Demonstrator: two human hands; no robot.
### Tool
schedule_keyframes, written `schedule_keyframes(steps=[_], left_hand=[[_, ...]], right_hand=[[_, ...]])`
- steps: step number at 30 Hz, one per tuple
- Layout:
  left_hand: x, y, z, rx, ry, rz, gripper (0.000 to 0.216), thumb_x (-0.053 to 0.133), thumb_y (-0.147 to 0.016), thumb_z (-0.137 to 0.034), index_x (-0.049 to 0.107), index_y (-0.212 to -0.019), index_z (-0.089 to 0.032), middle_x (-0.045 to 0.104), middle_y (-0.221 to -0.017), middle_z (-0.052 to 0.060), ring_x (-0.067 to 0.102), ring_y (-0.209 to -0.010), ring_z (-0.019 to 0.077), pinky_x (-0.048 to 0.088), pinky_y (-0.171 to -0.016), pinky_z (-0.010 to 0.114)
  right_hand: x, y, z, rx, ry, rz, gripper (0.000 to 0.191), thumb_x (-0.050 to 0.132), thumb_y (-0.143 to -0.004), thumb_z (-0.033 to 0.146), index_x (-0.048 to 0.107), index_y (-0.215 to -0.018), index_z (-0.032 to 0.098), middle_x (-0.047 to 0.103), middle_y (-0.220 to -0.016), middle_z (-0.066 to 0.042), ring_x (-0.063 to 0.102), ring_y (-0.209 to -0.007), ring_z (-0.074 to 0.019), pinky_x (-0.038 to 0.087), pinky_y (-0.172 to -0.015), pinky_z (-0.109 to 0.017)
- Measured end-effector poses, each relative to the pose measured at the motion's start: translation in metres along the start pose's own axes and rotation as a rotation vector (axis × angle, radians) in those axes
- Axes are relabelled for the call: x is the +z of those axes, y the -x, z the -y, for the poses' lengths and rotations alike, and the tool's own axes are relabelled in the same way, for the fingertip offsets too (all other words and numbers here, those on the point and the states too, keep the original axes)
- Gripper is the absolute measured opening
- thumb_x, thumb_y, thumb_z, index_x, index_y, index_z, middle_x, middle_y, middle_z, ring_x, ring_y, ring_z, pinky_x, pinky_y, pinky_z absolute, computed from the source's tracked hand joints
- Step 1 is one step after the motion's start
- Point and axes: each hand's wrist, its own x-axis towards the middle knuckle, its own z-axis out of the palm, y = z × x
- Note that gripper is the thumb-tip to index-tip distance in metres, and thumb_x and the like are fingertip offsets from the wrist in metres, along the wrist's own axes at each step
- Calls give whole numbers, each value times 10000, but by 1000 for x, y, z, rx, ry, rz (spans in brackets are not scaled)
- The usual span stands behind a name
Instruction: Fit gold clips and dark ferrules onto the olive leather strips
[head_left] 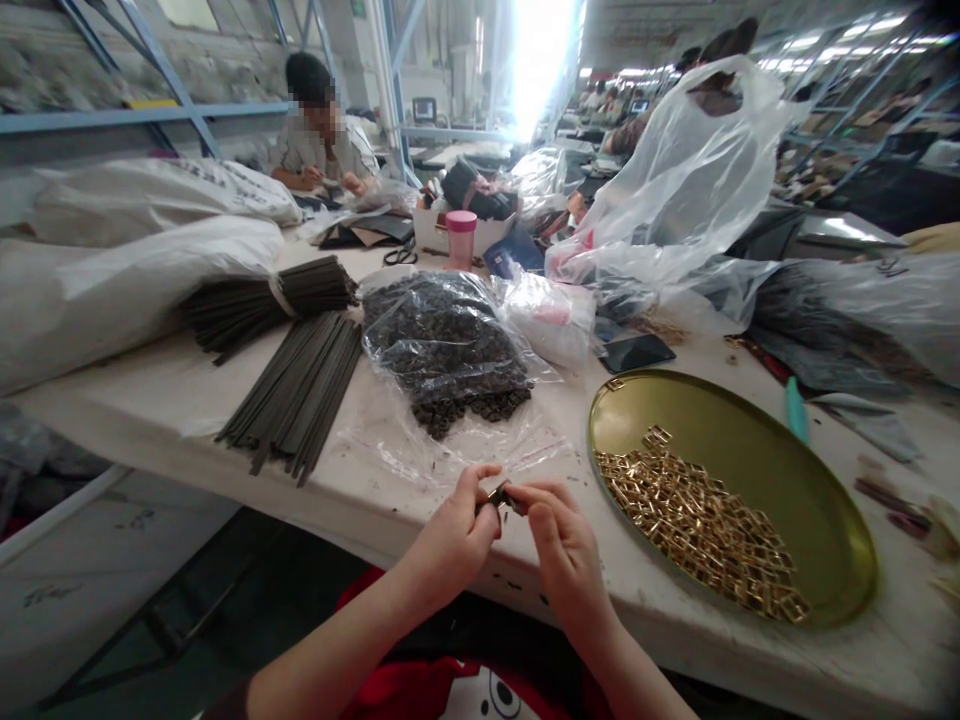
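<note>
At the table's front edge, my left hand [466, 525] is closed, pinching a small shiny metal buckle [496, 494] with a dark piece on it. My right hand [561, 540] meets it from the other side, thumb and forefinger closed on the dark end; fingers partly hide the piece. To the right, a round gold tray [757, 440] carries a heap of small gold buckles [697, 515]. Just beyond my hands lies a clear plastic bag [442, 340] full of small dark pieces, some spilling at its mouth. Dark flat strips [300, 390] lie loose at the left.
A tied bundle of dark strips [315, 285] rests against white sacks [135, 280]. Behind the bag stand a pink-lidded jar [460, 240] and scissors [400, 253]. A large clear plastic bag [675, 170] rises at the back right. Across the table sits another person [322, 140].
</note>
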Motion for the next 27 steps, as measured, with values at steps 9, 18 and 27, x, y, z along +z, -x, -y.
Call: schedule_keyframes(steps=[9,18,27], left_hand=[[-5,5,-5,7,-82,129,411,328,-849,-152,307,-1258,-192,574,-760,2,532,-690,146,409,-691,298],[-12,5,2,-1,48,216,595,417,-810,-122,195,-1359,-172,501,-1211,123,481,-1089,202,333,-958,373],[-8,2,7,-50,-6,130,546,416,-836,-191,230,-1349,-166,616,-787,27,573,-731,155,429,-713,293]], right_hand=[[6,-8,-19,468,-417,24,307,627,-730,368,590,-998,221,616,-886,-21,568,-769,-152,458,-699,-285],[12,-2,-22,572,-524,250,345,601,-743,434,651,-1019,233,680,-994,-46,587,-982,-225,425,-881,-405],[14,13,-21,139,-133,47,258,475,-854,304,615,-1068,269,623,-1039,-46,560,-978,-196,431,-860,-343]])
